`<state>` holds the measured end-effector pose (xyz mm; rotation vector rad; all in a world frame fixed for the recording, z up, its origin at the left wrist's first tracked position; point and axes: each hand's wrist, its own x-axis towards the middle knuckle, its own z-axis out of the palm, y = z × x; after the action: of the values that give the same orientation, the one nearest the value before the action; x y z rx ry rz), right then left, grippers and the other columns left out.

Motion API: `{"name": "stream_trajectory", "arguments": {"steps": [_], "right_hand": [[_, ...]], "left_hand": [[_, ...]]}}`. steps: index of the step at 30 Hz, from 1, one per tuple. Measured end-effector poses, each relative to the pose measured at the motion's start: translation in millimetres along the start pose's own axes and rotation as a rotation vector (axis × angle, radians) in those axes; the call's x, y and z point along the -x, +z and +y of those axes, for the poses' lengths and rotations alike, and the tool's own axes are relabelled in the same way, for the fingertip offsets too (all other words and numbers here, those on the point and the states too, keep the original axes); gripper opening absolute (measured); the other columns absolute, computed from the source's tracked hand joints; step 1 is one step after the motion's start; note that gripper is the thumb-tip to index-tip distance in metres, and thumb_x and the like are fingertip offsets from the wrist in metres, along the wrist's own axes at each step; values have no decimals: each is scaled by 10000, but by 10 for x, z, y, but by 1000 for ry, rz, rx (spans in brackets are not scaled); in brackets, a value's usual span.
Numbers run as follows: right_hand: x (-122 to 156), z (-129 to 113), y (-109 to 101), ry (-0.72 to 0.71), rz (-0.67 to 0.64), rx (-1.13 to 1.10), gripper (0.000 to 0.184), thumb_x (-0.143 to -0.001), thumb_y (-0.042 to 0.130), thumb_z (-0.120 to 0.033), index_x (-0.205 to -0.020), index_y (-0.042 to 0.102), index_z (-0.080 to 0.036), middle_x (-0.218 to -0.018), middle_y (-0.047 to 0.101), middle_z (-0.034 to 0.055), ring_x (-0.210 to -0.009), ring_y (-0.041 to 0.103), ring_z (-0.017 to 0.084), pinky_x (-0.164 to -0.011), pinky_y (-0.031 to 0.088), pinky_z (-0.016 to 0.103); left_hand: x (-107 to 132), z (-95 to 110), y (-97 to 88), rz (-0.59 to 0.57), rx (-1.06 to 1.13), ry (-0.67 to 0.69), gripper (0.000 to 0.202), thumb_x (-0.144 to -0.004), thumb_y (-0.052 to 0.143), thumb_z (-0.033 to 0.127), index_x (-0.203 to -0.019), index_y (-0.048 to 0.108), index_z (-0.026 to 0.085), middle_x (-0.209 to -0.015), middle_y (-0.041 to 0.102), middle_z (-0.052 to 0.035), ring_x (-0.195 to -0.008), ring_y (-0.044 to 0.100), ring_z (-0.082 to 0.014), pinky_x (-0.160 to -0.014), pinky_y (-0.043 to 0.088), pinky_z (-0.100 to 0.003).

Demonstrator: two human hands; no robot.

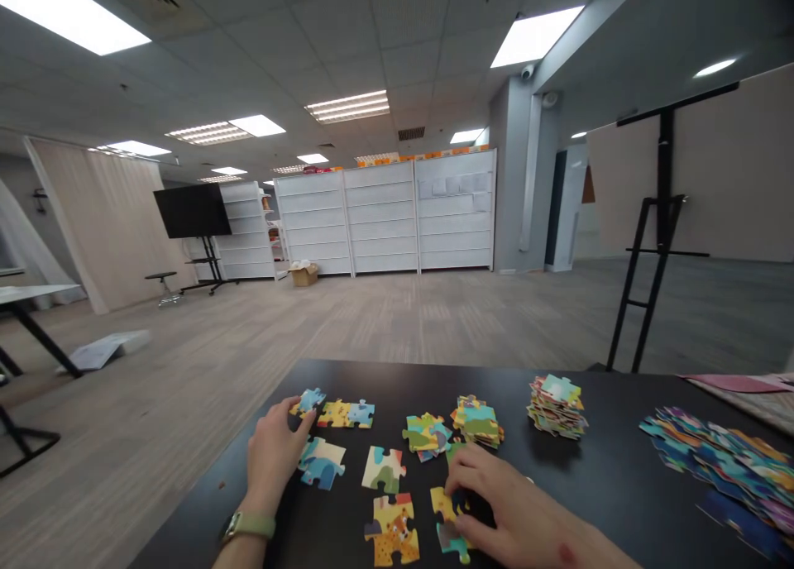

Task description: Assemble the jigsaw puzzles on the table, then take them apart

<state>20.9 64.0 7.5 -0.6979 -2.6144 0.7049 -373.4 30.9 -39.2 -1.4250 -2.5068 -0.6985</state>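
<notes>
My left hand (pixel 273 449) has its thumb and fingers closed around the edge of a blue puzzle piece (pixel 310 400) at the table's left. Next to it lie joined yellow and blue puzzle pieces (pixel 345 413), and a blue-and-cream piece (pixel 322 463) is below the fingers. My right hand (pixel 499 499) is curled over a yellow-and-teal puzzle piece (pixel 447 523), thumb and fingertips at its edges. A green piece (pixel 456 450) shows partly behind those fingers. Between the hands are a cream-and-green piece (pixel 383 470) and a leopard piece (pixel 394 532).
Two small piles of pieces (pixel 427 435) (pixel 477 422) and a taller stack (pixel 557 408) stand farther back on the black table (pixel 385 377). Many loose pieces (pixel 725 461) spread at the right, near a pink-edged item (pixel 744 383). A black easel stand (pixel 645 279) is beyond.
</notes>
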Motion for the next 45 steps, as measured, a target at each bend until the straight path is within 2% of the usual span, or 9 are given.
{"name": "stream_trajectory", "arguments": {"steps": [3,6,15,19,23,26,34,39,45], "right_hand": [[2,-4,-5,9,-2,2,162,-827,668,-264,-976,653,-201,-1044,639,70,-979,598,237,-860,471,366],[9,-12,-3,14,-1,8,162,-827,674,-276,-971,659,-203,-1031,645,68,-970,598,237,-854,474,366],[0,114,0,-44,46,101,289,-721,534,-12,-896,641,-216,-1026,645,37,-967,606,199,-874,487,324],[-28,261,-17,29,177,149,377,-722,430,42,-925,625,-209,-977,650,50,-967,611,207,-867,502,342],[-77,484,-87,167,424,255,426,-817,471,-60,-1193,624,-188,-1263,621,125,-1213,540,275,-1058,440,470],[-95,656,-149,304,434,281,496,-840,594,-256,-1330,589,-175,-1431,544,160,-1358,439,351,-1132,362,557],[-64,663,-248,324,392,226,441,-848,631,-388,-1230,635,-168,-1184,688,124,-1126,630,296,-1006,479,434],[-68,649,-292,375,476,201,480,-902,578,-493,-1262,604,-176,-1170,679,128,-1100,649,297,-983,490,444],[-66,575,-280,302,506,148,416,-915,584,-497,-1203,616,-200,-1146,687,119,-1064,662,290,-965,508,452]], "left_hand": [[29,40,7,-5,-52,-18,393,-983,504,386,-1282,675,195,-1442,542,-178,-1269,510,-419,-931,466,-509],[82,175,31,-43,-70,62,364,-968,532,350,-1285,687,265,-1486,506,-129,-1326,443,-400,-957,440,-522],[268,356,-54,-155,-51,189,137,-906,603,307,-902,727,250,-1086,699,-74,-1067,603,-324,-802,448,-378],[286,334,-75,-170,-14,201,146,-923,575,265,-818,674,238,-993,706,-52,-991,635,-282,-774,448,-327],[271,294,-14,-163,20,182,138,-923,539,186,-891,659,246,-976,711,-37,-968,649,-266,-796,459,-317],[263,261,37,-155,49,176,136,-915,548,171,-909,658,250,-1008,715,-31,-973,657,-259,-823,470,-317],[255,290,5,-72,126,199,160,-875,547,191,-953,675,245,-1046,721,-55,-1046,643,-305,-877,479,-390],[450,542,-110,-13,226,304,203,-888,490,184,-989,660,229,-1111,692,-90,-1123,605,-322,-952,465,-443],[1002,1086,-290,-143,549,502,154,-938,517,249,-1008,654,249,-1071,678,-98,-1080,610,-307,-949,478,-424]]}}
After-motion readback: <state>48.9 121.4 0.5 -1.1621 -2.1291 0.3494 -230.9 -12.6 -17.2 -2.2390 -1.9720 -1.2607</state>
